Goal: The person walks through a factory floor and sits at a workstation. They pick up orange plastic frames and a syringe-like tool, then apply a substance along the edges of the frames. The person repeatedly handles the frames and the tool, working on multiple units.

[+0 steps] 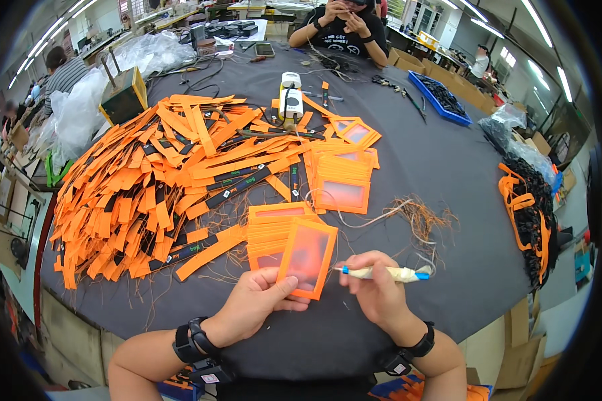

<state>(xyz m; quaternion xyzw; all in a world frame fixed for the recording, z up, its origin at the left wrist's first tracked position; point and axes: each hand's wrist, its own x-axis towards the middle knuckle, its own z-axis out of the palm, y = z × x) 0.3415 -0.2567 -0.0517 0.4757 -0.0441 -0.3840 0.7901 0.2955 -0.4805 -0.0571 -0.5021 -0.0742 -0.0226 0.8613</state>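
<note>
"What do I have, and how does it handle?"
"One orange-framed panel (308,257), right of the strap pile (134,194), pinched by the left hand (251,304) at its lower-left corner. I judge it light, bendable, its translucent window perhaps slick; I favor the border."
"My counts?"
"One pen-like tool (401,273), grasped by the right hand (378,297), right of the pile; at least two panel stacks (267,234) beside the pile; straps too many to count."
</note>
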